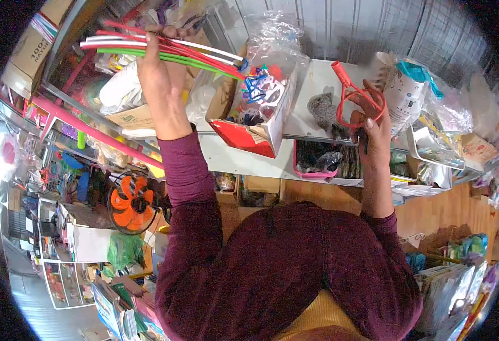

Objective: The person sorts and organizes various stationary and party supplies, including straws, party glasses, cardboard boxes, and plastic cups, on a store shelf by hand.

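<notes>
Presently, the left hand (163,77) is closed around a bundle of red, white and green rods (123,41), which project past both sides of the grip, right-hand ends at the open carton (242,137). The right hand (375,126) has curled fingers gripping a looped red piece (341,74), its tubular end extending up and left.

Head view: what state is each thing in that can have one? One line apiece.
Sticks: bundled, held
Left hand: closed around them
Red loop: curled, held
Right hand: gripping it
Red-fronted box: open-topped, holding things
Pink basket: open, holding dark items
Orange fan: running or stopped, cannot tell
</notes>
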`<action>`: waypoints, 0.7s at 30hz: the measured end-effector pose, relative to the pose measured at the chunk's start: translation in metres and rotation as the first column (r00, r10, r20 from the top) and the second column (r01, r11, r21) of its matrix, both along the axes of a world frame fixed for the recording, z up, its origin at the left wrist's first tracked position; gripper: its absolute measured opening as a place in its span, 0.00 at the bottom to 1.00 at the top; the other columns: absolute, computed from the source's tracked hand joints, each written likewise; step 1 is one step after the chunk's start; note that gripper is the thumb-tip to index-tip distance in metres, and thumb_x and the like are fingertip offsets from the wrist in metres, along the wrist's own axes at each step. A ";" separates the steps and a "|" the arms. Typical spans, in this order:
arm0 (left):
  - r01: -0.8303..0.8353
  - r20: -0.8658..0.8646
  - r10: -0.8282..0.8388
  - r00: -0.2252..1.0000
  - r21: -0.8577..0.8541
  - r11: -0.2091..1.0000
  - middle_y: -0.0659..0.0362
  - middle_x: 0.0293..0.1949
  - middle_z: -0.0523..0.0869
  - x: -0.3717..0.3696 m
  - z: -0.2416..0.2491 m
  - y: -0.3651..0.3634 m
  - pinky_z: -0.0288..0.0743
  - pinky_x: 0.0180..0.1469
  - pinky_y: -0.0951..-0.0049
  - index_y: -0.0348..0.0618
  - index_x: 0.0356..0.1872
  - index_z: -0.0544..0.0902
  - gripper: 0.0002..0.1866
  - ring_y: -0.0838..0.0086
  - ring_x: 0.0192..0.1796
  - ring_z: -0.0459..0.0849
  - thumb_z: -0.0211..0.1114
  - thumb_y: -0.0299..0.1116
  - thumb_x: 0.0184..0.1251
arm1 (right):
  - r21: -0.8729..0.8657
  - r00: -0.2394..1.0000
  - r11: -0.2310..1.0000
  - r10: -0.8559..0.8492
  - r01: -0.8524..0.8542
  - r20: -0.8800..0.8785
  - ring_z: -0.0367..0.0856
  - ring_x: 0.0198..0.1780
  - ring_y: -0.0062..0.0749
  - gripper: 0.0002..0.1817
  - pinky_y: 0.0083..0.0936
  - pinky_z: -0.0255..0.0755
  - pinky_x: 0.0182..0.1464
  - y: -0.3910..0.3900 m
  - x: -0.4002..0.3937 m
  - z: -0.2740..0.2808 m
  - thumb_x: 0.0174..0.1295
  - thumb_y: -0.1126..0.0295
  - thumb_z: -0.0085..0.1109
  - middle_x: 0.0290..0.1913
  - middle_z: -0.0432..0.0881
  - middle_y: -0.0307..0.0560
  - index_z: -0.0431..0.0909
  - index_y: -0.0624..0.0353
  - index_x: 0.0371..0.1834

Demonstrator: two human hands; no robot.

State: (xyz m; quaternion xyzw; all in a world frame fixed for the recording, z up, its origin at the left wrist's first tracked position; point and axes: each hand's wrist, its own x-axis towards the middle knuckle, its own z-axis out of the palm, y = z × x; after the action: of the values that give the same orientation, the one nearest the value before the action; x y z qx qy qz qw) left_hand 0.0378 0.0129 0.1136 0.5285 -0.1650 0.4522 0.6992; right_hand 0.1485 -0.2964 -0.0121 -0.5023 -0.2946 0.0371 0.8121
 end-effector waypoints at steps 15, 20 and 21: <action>0.344 0.438 -0.090 0.895 -0.547 0.763 0.58 0.30 0.73 -0.022 -0.052 -0.012 0.61 0.63 0.50 0.43 0.37 0.73 0.04 0.65 0.39 0.74 0.57 0.26 0.62 | -0.019 0.995 0.996 0.089 -0.089 -0.035 0.69 0.21 0.15 0.47 0.13 0.63 0.20 0.010 -0.008 -0.003 0.43 0.51 0.68 0.47 0.77 0.50 0.58 0.63 0.65; 0.311 0.390 -0.039 0.920 -0.663 0.681 0.56 0.33 0.74 -0.029 -0.041 -0.055 0.55 0.67 0.44 0.43 0.39 0.71 0.05 0.63 0.42 0.75 0.54 0.23 0.64 | -0.074 0.986 0.983 0.168 -0.166 0.019 0.68 0.24 0.15 0.50 0.14 0.61 0.24 0.011 -0.015 0.000 0.39 0.49 0.70 0.35 0.74 0.40 0.59 0.62 0.65; 0.312 0.390 -0.066 0.918 -0.611 0.728 0.56 0.33 0.75 -0.029 -0.043 -0.056 0.53 0.67 0.43 0.43 0.40 0.71 0.05 0.63 0.43 0.75 0.53 0.23 0.65 | -0.127 0.980 0.973 0.196 -0.190 0.030 0.68 0.25 0.16 0.51 0.14 0.61 0.25 0.008 -0.013 -0.003 0.39 0.49 0.71 0.38 0.75 0.41 0.59 0.63 0.65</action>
State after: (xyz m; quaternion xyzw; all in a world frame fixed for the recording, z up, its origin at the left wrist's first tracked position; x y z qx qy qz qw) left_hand 0.0085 -0.0430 0.0707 0.1393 -0.1666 0.4907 0.8439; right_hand 0.1354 -0.2882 -0.0147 -0.5212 -0.3562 0.1234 0.7657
